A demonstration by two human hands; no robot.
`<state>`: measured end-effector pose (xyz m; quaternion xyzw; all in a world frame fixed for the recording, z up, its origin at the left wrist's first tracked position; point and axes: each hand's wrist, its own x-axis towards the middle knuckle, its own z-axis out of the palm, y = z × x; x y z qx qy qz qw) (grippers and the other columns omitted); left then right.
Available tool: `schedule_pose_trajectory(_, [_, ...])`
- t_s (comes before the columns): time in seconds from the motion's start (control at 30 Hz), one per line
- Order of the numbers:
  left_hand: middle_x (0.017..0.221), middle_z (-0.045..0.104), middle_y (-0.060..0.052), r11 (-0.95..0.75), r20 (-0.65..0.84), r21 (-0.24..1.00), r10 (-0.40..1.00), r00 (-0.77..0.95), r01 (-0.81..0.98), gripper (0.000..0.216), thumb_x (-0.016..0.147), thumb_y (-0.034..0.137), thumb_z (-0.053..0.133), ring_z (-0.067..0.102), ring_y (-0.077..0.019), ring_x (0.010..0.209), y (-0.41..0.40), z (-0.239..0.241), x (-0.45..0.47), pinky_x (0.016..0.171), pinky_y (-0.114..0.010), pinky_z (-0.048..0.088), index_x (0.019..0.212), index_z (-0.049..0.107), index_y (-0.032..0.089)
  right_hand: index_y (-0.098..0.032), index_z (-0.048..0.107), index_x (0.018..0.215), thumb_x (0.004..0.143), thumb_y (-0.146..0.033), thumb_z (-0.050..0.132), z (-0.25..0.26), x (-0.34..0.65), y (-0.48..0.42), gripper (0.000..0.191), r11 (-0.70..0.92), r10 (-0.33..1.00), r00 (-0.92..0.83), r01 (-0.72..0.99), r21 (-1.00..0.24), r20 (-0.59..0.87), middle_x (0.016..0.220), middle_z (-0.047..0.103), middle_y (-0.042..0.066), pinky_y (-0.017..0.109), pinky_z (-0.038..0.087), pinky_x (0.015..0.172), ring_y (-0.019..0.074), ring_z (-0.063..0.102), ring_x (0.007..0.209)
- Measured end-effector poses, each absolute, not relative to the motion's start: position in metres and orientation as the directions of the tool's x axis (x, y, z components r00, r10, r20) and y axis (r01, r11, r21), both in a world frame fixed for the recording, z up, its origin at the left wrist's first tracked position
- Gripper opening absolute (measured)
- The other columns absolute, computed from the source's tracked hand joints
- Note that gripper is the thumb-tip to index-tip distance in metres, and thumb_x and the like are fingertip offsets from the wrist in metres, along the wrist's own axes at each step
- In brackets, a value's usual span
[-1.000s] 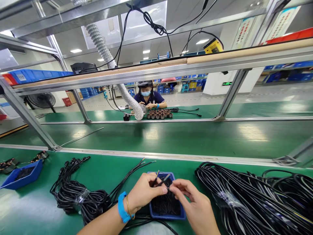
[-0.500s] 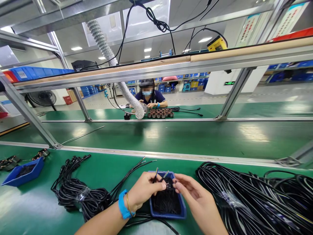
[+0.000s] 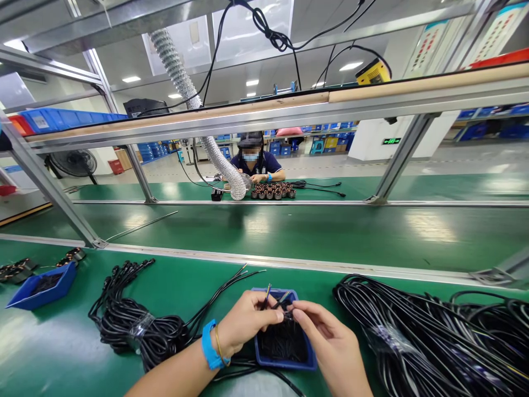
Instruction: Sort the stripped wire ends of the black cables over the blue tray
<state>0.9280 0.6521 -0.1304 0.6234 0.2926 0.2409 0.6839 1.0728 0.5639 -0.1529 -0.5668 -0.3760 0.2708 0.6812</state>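
My left hand (image 3: 250, 318) is closed around a black cable, and its thin wire ends (image 3: 268, 293), one of them yellow-green, stick up past the thumb and forefinger. Facing it, my right hand (image 3: 328, 333) pinches thumb and forefinger together at the wire tips; a small dark piece shows there, too small to make out clearly, and the two hands' fingertips nearly touch. Beneath both hands stands a blue bin (image 3: 287, 364) holding many short black tubes (image 3: 283, 344). A blue band and a thin bracelet circle my left wrist.
A tied bundle of black cables (image 3: 138, 325) lies to the left, a larger bundle (image 3: 413, 336) to the right. Another blue bin (image 3: 41, 289) and copper-wound coils (image 3: 19, 270) sit far left. Beyond the frame, a person (image 3: 258, 160) works behind more coils (image 3: 273, 191).
My right fingertips have moved slightly left, closer to the wire ends in my left hand. The left hand keeps its grip. The whole view has shifted a little.
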Motion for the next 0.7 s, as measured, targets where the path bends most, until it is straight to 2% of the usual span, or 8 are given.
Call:
schedule_pose_trajectory(0.2, [0.061, 0.05, 0.004, 0.101, -0.092, 0.994, 0.695, 0.713, 0.03, 0.026, 0.066, 0.037, 0.072, 0.039, -0.008, 0.051, 0.6527, -0.1314, 0.9278, 0.052, -0.025, 0.027, 0.072, 0.061, 0.014, -0.02, 0.079, 0.076, 0.064, -0.049, 0.08, -0.1529, 1.072, 0.565, 0.031, 0.194, 0.809, 0.547, 0.096, -0.976, 0.215, 0.081, 0.079, 0.009, 0.023, 0.061, 0.071, 0.0222, 0.075, 0.075])
schedule_pose_trajectory(0.33, [0.063, 0.05, 0.004, 0.097, -0.093, 0.995, 0.694, 0.714, 0.036, 0.027, 0.066, 0.038, 0.071, 0.039, -0.0079, 0.052, 0.6525, -0.1325, 0.9282, 0.053, -0.025, 0.028, 0.073, 0.06, 0.014, -0.02, 0.079, 0.079, 0.07, -0.048, 0.076, -0.153, 1.0735, 0.5645, 0.03, 0.187, 0.828, 0.496, 0.195, -0.963, 0.262, 0.081, 0.078, 0.009, 0.023, 0.061, 0.07, 0.0217, 0.075, 0.073])
schedule_pose_trajectory(0.43, [0.069, 0.052, 0.003, 0.121, -0.105, 0.992, 0.693, 0.714, 0.028, 0.019, 0.063, 0.029, 0.067, 0.041, -0.0081, 0.055, 0.6522, -0.1306, 0.9282, 0.054, -0.024, 0.03, 0.074, 0.058, 0.015, -0.02, 0.078, 0.081, 0.079, -0.047, 0.068, -0.1494, 1.0769, 0.5624, 0.029, 0.22, 0.849, 0.412, 0.291, -0.931, 0.329, 0.082, 0.077, 0.009, 0.023, 0.06, 0.068, 0.0196, 0.073, 0.07])
schedule_pose_trajectory(0.5, [0.073, 0.053, 0.002, 0.14, -0.095, 0.99, 0.687, 0.721, -0.003, 0.017, 0.059, 0.02, 0.063, 0.044, -0.0093, 0.062, 0.6521, -0.1295, 0.9278, 0.057, -0.023, 0.033, 0.074, 0.056, 0.016, -0.02, 0.077, 0.08, 0.079, -0.044, 0.068, -0.1479, 1.079, 0.5615, 0.026, 0.239, 0.857, 0.373, 0.324, -0.915, 0.356, 0.081, 0.076, 0.007, 0.022, 0.059, 0.066, 0.019, 0.071, 0.07])
schedule_pose_trajectory(0.6, [0.074, 0.054, 0.002, 0.152, -0.068, 0.987, 0.684, 0.726, -0.051, 0.022, 0.055, 0.014, 0.064, 0.048, -0.0109, 0.071, 0.6524, -0.1307, 0.927, 0.063, -0.023, 0.036, 0.073, 0.052, 0.017, -0.02, 0.074, 0.077, 0.075, -0.041, 0.071, -0.1513, 1.0782, 0.5641, 0.022, 0.21, 0.889, 0.338, 0.301, -0.93, 0.31, 0.075, 0.074, 0.006, 0.022, 0.058, 0.064, 0.019, 0.071, 0.068])
schedule_pose_trajectory(0.7, [0.072, 0.054, 0.003, 0.167, -0.062, 0.984, 0.668, 0.742, -0.068, 0.025, 0.056, 0.015, 0.07, 0.048, -0.0106, 0.067, 0.6534, -0.1347, 0.9267, 0.064, -0.024, 0.039, 0.074, 0.051, 0.017, -0.019, 0.072, 0.078, 0.076, -0.043, 0.07, -0.157, 1.0737, 0.5687, 0.025, 0.167, 0.925, 0.299, 0.229, -0.959, 0.232, 0.077, 0.075, 0.006, 0.025, 0.058, 0.066, 0.0202, 0.071, 0.07])
